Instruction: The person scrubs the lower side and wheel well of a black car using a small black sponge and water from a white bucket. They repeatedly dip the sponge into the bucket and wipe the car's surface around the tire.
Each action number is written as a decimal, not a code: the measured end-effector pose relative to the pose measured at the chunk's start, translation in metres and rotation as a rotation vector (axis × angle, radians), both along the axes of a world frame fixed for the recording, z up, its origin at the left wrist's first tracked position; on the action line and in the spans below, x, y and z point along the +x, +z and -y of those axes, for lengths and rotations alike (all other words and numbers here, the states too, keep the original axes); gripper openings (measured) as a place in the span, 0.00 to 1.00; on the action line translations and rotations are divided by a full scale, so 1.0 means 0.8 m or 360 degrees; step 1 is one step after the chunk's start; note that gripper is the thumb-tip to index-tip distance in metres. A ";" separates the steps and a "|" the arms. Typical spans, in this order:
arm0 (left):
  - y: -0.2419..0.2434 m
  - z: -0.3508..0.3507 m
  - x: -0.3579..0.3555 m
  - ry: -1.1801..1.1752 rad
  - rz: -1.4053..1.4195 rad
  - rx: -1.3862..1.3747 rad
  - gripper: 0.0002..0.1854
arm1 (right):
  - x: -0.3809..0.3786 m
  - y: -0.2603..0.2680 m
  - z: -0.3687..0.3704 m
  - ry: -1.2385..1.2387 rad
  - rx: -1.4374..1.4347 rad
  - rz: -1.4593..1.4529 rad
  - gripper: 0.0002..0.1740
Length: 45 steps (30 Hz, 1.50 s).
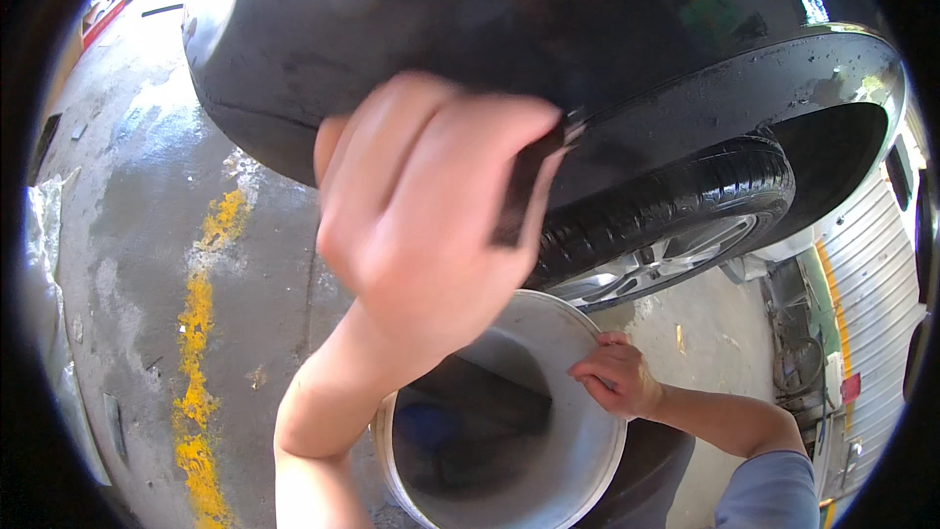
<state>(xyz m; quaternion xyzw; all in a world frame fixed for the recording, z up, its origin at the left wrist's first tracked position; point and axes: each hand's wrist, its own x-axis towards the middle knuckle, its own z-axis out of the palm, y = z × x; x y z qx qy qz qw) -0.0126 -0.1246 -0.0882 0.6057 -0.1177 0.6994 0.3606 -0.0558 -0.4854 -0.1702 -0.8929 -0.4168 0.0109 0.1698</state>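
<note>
My left hand [426, 213] is raised in front of a dark car's bumper [367, 29], blurred by motion. Its fingers and thumb close on a small dark object [518, 195], mostly hidden in the grip; I cannot tell what it is. Below, my right hand [620, 378] grips the rim of a whitish round bucket [587, 441] in front of me. Dark liquid seems to fill its lower part, and a blurry blue patch shows inside. Whether my left hand touches the bumper is unclear.
Right of my left hand is the car's tyre [668, 191] with a silver spoked wheel rim [661, 261], under the wheel arch. A worn yellow line [194, 338] runs along the wet concrete floor [125, 294]. Clutter [797, 353] stands by a corrugated panel [874, 294] at right.
</note>
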 end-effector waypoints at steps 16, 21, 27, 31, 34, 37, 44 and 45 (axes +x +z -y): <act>-0.023 -0.007 -0.011 0.0078 -0.0168 -0.0008 0.14 | -0.004 -0.003 0.003 -0.0010 0.0002 0.0016 0.14; 0.014 -0.001 0.007 0.0002 0.0088 0.0055 0.13 | 0.002 0.002 -0.001 0.0008 -0.0087 -0.0003 0.13; -0.015 -0.008 -0.011 0.0077 -0.0094 0.0013 0.12 | -0.004 0.001 -0.004 -0.0032 0.0039 -0.0016 0.12; 0.031 0.001 0.012 -0.0028 0.0140 0.0071 0.12 | -0.001 0.001 -0.001 0.0010 -0.0045 -0.0004 0.12; 0.018 0.000 0.000 -0.0001 -0.0020 0.0080 0.12 | -0.004 0.005 -0.001 -0.0002 -0.0040 0.0008 0.13; -0.002 -0.009 -0.010 0.0062 -0.0079 0.0027 0.12 | -0.003 0.005 -0.003 0.0000 -0.0014 0.0026 0.12; 0.015 0.001 -0.006 0.0020 -0.0081 0.0068 0.11 | -0.006 0.003 0.004 -0.0018 -0.0033 0.0007 0.13; 0.003 -0.007 -0.012 0.0087 -0.0150 0.0075 0.11 | -0.005 0.002 0.002 -0.0017 -0.0031 0.0000 0.13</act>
